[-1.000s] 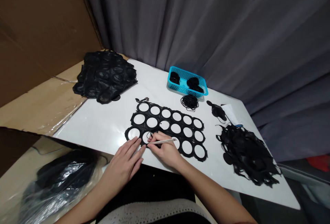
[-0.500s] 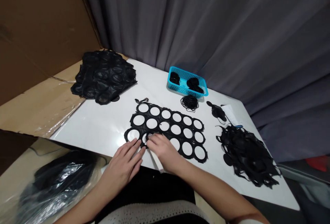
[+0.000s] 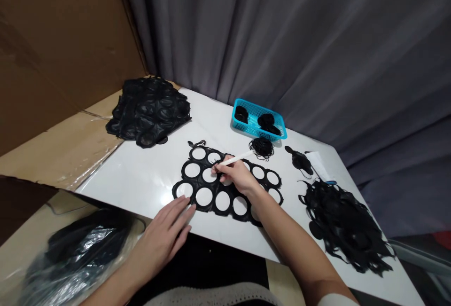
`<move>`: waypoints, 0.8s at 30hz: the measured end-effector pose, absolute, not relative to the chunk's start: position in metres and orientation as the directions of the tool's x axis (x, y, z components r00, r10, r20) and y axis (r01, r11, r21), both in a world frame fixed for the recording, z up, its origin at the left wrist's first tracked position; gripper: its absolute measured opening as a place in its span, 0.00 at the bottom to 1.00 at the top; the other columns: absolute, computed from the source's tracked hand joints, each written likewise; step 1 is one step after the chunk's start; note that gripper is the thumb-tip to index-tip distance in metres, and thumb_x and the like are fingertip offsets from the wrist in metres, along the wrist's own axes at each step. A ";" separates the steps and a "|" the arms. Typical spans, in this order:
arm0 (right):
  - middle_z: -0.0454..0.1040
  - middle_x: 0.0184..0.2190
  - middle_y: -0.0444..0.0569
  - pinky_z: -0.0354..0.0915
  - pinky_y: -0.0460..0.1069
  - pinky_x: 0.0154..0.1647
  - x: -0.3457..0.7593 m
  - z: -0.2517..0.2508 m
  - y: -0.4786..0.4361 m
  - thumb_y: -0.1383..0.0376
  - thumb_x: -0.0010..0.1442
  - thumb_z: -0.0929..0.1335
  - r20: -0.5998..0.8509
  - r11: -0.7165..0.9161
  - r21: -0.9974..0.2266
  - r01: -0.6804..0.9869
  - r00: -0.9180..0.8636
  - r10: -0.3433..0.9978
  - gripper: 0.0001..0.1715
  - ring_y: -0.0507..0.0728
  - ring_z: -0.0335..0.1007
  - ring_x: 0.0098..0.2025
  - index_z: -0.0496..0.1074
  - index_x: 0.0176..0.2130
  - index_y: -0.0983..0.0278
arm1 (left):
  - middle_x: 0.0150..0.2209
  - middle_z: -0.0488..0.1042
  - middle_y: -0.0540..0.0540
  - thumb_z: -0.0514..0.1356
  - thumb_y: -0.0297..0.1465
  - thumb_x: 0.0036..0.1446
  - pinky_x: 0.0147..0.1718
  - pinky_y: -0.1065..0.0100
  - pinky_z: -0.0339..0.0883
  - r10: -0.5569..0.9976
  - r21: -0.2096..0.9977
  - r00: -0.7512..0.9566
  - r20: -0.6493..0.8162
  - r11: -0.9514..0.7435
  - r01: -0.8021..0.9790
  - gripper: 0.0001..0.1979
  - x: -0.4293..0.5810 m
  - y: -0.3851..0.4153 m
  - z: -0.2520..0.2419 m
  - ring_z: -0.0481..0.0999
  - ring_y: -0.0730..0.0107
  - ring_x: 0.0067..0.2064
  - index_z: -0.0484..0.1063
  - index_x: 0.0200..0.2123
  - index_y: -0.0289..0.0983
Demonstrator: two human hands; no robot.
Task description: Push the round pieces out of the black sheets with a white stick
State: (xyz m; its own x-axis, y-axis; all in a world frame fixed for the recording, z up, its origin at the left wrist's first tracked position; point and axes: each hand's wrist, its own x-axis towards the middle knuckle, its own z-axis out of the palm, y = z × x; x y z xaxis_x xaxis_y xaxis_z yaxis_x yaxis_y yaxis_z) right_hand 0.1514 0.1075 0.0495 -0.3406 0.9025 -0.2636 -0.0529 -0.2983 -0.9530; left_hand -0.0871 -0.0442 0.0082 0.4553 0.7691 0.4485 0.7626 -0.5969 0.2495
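Note:
A flat black sheet (image 3: 213, 199) with rows of round holes lies on the white table, and its lower rows show white tabletop through them. My right hand (image 3: 234, 174) rests on the sheet's middle, pinching a thin white stick (image 3: 237, 159) whose end points up and to the right. The fingertips touch a hole's edge, and the hand hides part of the sheet. My left hand (image 3: 160, 238) lies flat and holds nothing, its fingertips beside the sheet's lower left edge.
A blue plastic basket (image 3: 246, 108) holds black pieces at the back. Near it lie a tangle of black cord (image 3: 261, 147), a black piece (image 3: 299, 161) and white paper (image 3: 319, 165). Black scraps (image 3: 345, 226) heap at right, a black stack (image 3: 148, 111) at left.
My right hand has moved up and right, from the sheet's near edge to its middle. The white stick now points away to the upper right. The left hand has barely moved.

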 end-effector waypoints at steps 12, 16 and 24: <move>0.76 0.35 0.44 0.63 0.49 0.41 0.101 0.047 0.059 0.63 0.60 0.71 -0.107 0.028 -0.977 0.209 -0.608 0.787 0.13 0.54 0.71 0.38 0.64 0.28 0.61 | 0.60 0.72 0.38 0.56 0.33 0.70 0.63 0.50 0.63 0.794 0.186 0.407 0.452 -0.530 0.827 0.23 -0.104 -0.051 0.000 0.70 0.52 0.63 0.64 0.66 0.39; 0.73 0.33 0.43 0.61 0.48 0.41 0.098 0.044 0.054 0.68 0.61 0.70 0.025 0.265 -0.921 0.285 -0.635 0.772 0.13 0.54 0.68 0.39 0.65 0.27 0.61 | 0.62 0.71 0.39 0.56 0.31 0.70 0.63 0.49 0.63 0.795 0.186 0.421 0.437 -0.538 0.822 0.23 -0.105 -0.053 -0.003 0.68 0.52 0.65 0.64 0.66 0.40; 0.71 0.33 0.44 0.61 0.48 0.41 0.097 0.037 0.052 0.72 0.61 0.71 0.111 0.393 -0.873 0.289 -0.667 0.737 0.14 0.54 0.66 0.39 0.65 0.28 0.61 | 0.62 0.71 0.39 0.56 0.29 0.69 0.65 0.51 0.61 0.789 0.162 0.428 0.440 -0.539 0.827 0.22 -0.106 -0.054 -0.007 0.67 0.53 0.66 0.66 0.64 0.38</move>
